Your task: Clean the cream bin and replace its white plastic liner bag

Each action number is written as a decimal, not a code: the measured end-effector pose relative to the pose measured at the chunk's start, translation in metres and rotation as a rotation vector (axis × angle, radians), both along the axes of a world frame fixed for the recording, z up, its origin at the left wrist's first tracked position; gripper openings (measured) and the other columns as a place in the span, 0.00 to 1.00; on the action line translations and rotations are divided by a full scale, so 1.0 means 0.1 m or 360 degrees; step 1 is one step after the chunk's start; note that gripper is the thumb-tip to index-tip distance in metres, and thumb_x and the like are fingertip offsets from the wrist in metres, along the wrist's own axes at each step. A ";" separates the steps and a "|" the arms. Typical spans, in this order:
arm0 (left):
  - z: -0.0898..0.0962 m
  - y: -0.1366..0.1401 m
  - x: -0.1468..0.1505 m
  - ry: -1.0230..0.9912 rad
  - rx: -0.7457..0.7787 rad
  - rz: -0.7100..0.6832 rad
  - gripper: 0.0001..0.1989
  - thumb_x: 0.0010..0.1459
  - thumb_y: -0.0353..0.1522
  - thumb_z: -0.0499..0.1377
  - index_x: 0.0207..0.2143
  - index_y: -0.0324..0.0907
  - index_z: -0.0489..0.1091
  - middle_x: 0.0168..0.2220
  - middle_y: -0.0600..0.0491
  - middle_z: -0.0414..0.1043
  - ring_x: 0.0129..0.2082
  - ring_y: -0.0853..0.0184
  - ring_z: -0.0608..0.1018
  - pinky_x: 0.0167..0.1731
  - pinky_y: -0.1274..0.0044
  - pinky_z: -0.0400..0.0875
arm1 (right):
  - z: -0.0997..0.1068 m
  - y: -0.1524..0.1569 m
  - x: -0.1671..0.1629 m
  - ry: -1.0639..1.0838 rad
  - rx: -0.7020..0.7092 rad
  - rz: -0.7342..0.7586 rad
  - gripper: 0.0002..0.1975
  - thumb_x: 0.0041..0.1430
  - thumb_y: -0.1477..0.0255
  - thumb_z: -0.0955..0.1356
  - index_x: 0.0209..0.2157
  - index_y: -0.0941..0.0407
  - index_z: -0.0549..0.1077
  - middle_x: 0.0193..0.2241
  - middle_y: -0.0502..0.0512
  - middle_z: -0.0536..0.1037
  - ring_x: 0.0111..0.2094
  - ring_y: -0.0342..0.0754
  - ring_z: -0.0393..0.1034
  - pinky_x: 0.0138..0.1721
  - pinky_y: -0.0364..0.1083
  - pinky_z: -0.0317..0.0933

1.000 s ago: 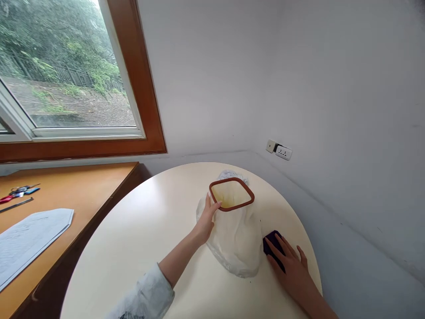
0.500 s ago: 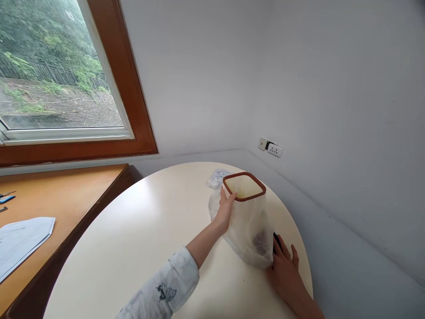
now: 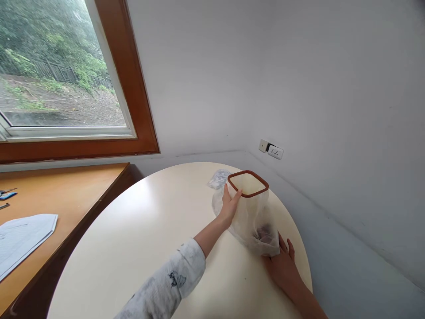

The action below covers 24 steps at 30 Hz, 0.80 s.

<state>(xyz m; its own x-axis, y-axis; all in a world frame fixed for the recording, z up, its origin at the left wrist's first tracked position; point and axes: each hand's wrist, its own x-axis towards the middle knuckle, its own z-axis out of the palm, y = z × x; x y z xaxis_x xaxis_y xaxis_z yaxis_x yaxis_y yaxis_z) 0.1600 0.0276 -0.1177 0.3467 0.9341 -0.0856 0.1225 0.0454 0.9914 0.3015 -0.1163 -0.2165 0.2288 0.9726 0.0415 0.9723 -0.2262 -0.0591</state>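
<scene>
A small pale bin [image 3: 255, 208] with a brown rounded-square rim [image 3: 255, 195] stands upright on the round table, with a thin translucent plastic bag [image 3: 245, 235] around its lower part. My left hand [image 3: 229, 207] grips the bin's near left side, thumb up by the rim. Low on the right, my right hand [image 3: 282, 263] has the bag's edge between thumb and fingers; some fingertips are hidden behind the plastic. A dark, blurry patch [image 3: 264, 232] shows through the bag near that hand, and I cannot make out what it is.
Behind the bin lies a crumpled clear plastic bag [image 3: 219, 178] on the cream table [image 3: 139, 248]. A wooden desk [image 3: 79, 186] at left holds papers [image 3: 26, 230] and small tools [image 3: 7, 195]. Walls close in behind and right, with a socket [image 3: 275, 152].
The bin has shifted slightly right with my left hand. My right hand has moved up a little with the bag's lower edge, and the black thing by its fingers no longer shows.
</scene>
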 end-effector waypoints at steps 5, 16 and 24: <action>0.03 -0.11 -0.64 0.0233 0.0094 -0.0054 0.41 0.55 0.55 0.43 0.63 0.47 0.30 0.65 0.51 0.30 0.64 0.58 0.40 0.59 0.63 0.47 | 0.26 -0.21 -0.05 0.0051 -0.0244 0.0117 0.27 0.59 0.61 0.54 0.57 0.59 0.60 0.59 0.58 0.56 0.62 0.59 0.40 0.59 0.60 0.39; -0.21 -0.76 -2.36 0.1653 0.1183 -0.0715 0.34 0.61 0.45 0.42 0.62 0.47 0.24 0.64 0.49 0.28 0.63 0.54 0.39 0.58 0.53 0.34 | 0.94 0.01 -0.87 0.0440 -0.0220 0.1198 0.25 0.63 0.61 0.53 0.60 0.53 0.54 0.60 0.53 0.54 0.61 0.51 0.47 0.59 0.54 0.46; -0.53 -0.83 -2.51 0.1754 0.1282 -0.0667 0.35 0.62 0.46 0.41 0.62 0.43 0.24 0.64 0.47 0.29 0.63 0.55 0.39 0.58 0.56 0.34 | 0.34 0.56 -1.30 0.0323 -0.0171 0.1457 0.32 0.61 0.53 0.51 0.62 0.51 0.34 0.63 0.52 0.33 0.63 0.54 0.25 0.60 0.61 0.29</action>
<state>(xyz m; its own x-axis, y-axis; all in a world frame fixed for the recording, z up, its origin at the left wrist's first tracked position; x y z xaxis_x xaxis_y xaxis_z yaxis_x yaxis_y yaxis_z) -0.0905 -0.0551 -0.1709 0.7107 0.7035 0.0074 0.6978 -0.7062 0.1198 0.1716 -0.0603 -0.1821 -0.6328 0.7742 -0.0154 0.7482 0.6061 -0.2698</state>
